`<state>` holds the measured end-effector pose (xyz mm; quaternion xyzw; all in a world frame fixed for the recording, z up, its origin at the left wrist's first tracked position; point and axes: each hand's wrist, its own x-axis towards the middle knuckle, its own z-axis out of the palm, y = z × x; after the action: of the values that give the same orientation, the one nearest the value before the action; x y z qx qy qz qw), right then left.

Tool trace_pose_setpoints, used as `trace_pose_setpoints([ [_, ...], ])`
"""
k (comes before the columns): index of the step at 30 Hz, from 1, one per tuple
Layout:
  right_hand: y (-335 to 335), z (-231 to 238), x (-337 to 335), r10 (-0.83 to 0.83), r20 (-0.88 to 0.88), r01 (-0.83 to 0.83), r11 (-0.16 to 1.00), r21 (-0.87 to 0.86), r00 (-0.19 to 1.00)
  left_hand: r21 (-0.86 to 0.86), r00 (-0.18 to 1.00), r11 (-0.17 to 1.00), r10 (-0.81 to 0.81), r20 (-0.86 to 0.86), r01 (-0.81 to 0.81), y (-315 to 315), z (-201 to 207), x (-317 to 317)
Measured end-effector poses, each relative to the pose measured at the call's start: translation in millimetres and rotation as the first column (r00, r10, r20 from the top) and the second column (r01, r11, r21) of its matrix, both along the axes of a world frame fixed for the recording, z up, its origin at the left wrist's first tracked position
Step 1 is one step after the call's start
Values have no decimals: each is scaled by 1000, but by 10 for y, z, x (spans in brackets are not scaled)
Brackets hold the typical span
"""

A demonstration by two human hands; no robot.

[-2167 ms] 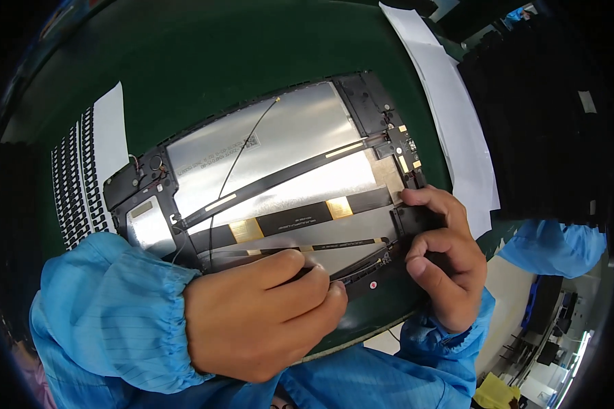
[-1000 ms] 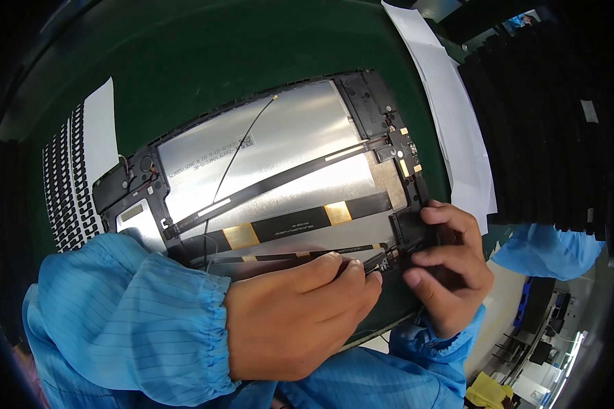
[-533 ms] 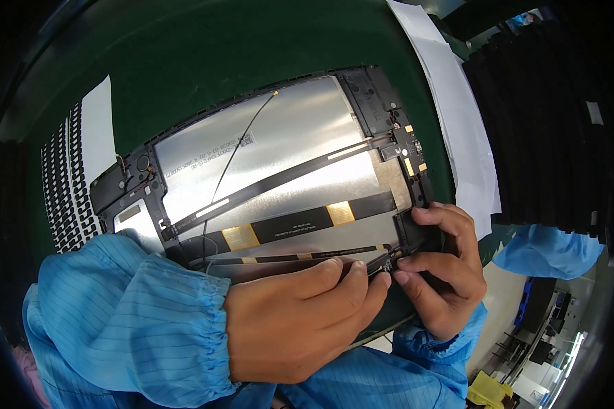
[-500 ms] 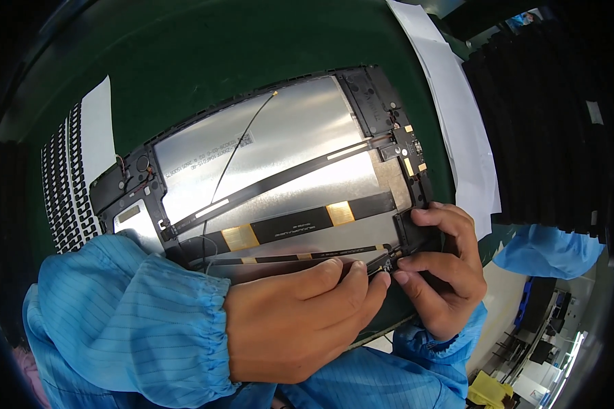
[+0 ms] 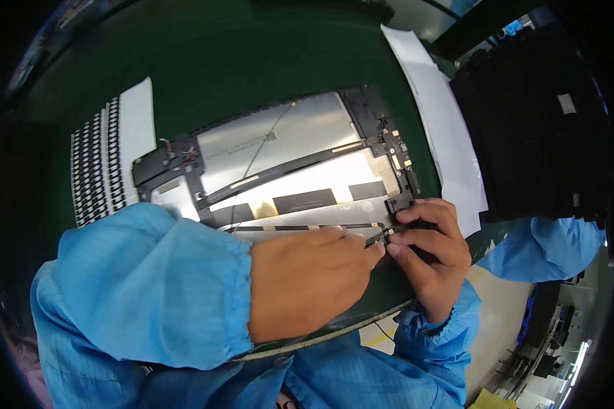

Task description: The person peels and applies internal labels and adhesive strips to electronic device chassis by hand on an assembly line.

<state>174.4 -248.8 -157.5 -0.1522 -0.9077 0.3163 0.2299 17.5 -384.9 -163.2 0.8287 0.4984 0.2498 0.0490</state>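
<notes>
An opened tablet lies on the green table, its silver back panel showing inside a black frame. Black strips with gold patches and a thin dark cable run across it. At its near right corner my right hand is closed, index finger and thumb pinching the corner's edge, where small parts sit. My left hand reaches over the tablet's near edge, its fingers bunched against the same corner. A small dark piece shows by the left fingertips; its kind cannot be made out. The left hand covers part of the near edge.
On the left lies a white sheet with rows of small black stickers. Long white papers lie on the right, beside a tall black stack. Blue cloth bulges below that stack. The table's near edge runs under my arms.
The view has shifted, so the tablet appears smaller and flatter. My left fingers have curled in more tightly at the corner. My right hand keeps its pinch there.
</notes>
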Motion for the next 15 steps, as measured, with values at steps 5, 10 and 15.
trace_pose_setpoints([
  [5, -22, -28, 124, -137, -223, 46, 929, -368, 965, -84, 993, 990, 106, -47, -110, -546, 529, -142],
  [10, 85, -114, 128, -310, -26, 298, 933, -200, 951, -160, 833, 818, 533, -150, -552, -1151, 448, -236],
  [15, 36, -141, -52, -255, 51, 259, 961, -97, 966, -305, 698, 634, 689, -194, -711, -1300, 67, -251],
])
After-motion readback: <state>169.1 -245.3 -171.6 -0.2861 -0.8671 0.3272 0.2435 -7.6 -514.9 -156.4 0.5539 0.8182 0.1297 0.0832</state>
